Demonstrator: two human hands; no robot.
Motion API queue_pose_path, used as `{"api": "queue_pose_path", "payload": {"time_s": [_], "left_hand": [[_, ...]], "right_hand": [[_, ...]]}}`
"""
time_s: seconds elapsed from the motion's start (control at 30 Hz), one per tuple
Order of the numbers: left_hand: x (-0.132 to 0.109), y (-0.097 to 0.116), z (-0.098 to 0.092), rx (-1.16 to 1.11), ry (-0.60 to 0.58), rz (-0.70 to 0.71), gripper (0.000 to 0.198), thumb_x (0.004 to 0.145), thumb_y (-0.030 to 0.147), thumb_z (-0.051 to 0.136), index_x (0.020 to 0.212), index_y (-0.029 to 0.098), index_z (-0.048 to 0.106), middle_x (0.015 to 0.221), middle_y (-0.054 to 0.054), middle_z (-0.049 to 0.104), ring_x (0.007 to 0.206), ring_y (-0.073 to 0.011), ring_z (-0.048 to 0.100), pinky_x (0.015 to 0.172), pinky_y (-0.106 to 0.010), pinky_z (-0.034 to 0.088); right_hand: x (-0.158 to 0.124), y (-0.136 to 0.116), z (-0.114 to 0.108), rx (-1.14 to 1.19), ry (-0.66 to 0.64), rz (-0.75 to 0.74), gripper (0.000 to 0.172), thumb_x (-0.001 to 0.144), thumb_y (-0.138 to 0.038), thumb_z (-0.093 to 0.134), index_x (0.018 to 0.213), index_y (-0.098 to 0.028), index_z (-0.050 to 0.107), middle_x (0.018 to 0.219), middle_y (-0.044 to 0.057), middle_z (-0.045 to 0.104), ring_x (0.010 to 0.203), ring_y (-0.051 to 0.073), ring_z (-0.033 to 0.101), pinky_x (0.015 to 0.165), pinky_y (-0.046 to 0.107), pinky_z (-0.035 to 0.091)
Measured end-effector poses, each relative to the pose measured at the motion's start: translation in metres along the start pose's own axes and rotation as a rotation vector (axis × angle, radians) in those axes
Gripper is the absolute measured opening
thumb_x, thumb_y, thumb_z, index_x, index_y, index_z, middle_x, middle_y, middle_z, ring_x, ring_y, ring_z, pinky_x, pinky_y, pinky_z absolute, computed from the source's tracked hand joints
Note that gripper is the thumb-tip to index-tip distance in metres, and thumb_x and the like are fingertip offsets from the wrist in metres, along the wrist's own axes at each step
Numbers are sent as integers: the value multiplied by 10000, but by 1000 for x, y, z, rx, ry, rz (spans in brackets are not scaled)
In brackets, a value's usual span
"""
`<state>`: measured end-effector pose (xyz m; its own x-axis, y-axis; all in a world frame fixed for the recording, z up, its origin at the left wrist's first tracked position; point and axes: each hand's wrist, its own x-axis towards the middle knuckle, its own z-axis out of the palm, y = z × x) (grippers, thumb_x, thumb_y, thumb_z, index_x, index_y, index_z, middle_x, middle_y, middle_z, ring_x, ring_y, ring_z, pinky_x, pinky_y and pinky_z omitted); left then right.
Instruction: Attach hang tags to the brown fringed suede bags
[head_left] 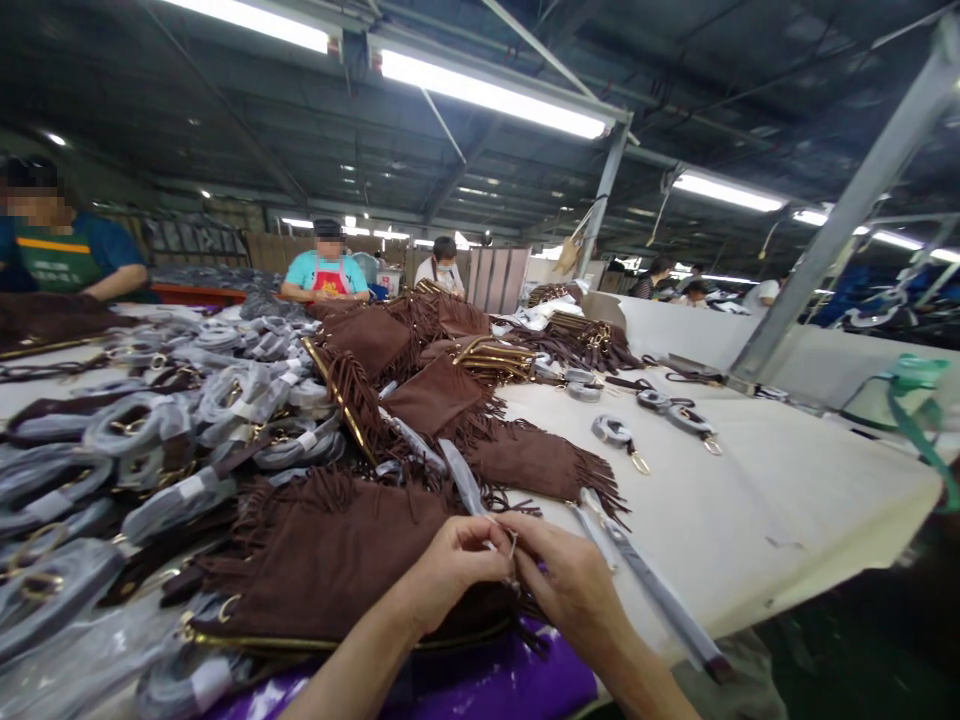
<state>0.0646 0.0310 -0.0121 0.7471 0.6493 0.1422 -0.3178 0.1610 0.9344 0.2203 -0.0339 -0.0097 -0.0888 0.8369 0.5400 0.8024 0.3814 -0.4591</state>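
My left hand (466, 558) and my right hand (559, 572) meet over a brown fringed bag (330, 560) with a gold zipper along its near edge. Both are closed, fingertips pinched together on the end of a strap wrapped in grey plastic (463, 478), which runs away from me. Something small and shiny shows between the fingers; its shape is too small to make out. To the right of my right hand, another wrapped strap (664, 585) lies slantwise across the table with a dark brown end. A purple glossy sheet (495, 675) lies under the bag.
Coiled plastic-wrapped straps (240, 395) with gold hooks pile up on the left. More brown fringed bags (435, 395) are heaped ahead on the white table (810, 480). Several co-workers, one in a red apron (330, 283), are beyond. A metal post (840, 210) rises at right.
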Motion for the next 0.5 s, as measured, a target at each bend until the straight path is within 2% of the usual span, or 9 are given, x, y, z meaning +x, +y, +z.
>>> {"api": "queue_pose_path", "payload": {"time_s": [0.07, 0.13, 0.27, 0.4, 0.5], "left_hand": [[0, -2, 0, 32, -5, -13, 93, 611, 144, 652, 669, 131, 580, 664, 23, 550, 667, -109, 481, 679, -227, 375], [2, -7, -1, 41, 20, -16, 181, 594, 125, 642, 754, 145, 558, 722, 20, 580, 691, -119, 517, 679, -232, 402], [7, -23, -5, 229, 155, 27, 220, 619, 100, 578, 802, 181, 486, 646, 47, 570, 596, -109, 508, 576, -217, 385], [8, -31, -8, 355, 181, 76, 253, 634, 71, 547, 857, 182, 499, 608, 66, 556, 562, -99, 488, 553, -205, 362], [8, -26, -12, 334, 241, 49, 272, 567, 40, 503, 801, 177, 515, 615, 64, 551, 572, -94, 478, 529, -193, 332]], "right_hand": [[1, 5, 7, 58, 10, 35, 258, 894, -186, 433, 1016, -228, 657, 906, 38, 742, 801, 185, 690, 691, 251, 495], [-2, 10, 13, 112, 49, 169, 206, 910, -254, 446, 894, -217, 648, 743, 13, 699, 674, 174, 653, 612, 241, 472], [-8, 12, 21, 188, 121, 372, 307, 919, -453, 467, 798, -215, 619, 643, -11, 628, 597, 174, 591, 547, 245, 440], [-9, 15, 20, 296, 138, 449, 363, 888, -538, 497, 816, -212, 639, 672, 2, 645, 609, 184, 599, 557, 260, 477], [-17, 34, 12, 316, 192, 580, 478, 868, -622, 461, 953, -203, 674, 715, 32, 697, 558, 204, 624, 499, 287, 524]]}}
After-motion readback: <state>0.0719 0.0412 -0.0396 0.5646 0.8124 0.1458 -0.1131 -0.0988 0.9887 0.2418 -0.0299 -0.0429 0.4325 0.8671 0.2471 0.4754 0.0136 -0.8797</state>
